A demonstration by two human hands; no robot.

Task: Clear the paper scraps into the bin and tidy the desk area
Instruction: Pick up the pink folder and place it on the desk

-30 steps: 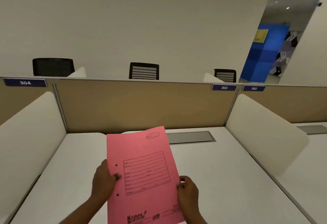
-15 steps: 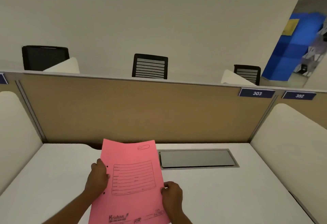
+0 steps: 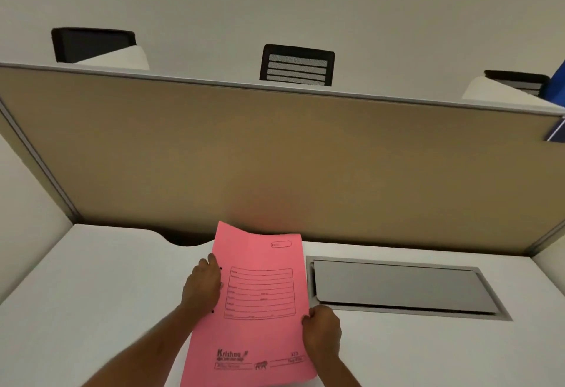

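A pink paper file folder [image 3: 260,310] with a printed form box and black lettering hangs just above the white desk [image 3: 101,295], its far edge near the partition. My left hand [image 3: 203,285] grips its left edge by the punched holes. My right hand [image 3: 322,333] grips its right edge lower down. No paper scraps and no bin are in view.
A tan partition [image 3: 275,157] closes the back of the desk, with white side dividers [image 3: 27,224] on the left and right. A grey cable flap [image 3: 400,287] sits in the desk right of the folder. Black chairs [image 3: 296,64] stand beyond the partition.
The folder and both hands have moved forward toward the partition and lower over the desk. The view has closed in on the desk and shifted left.
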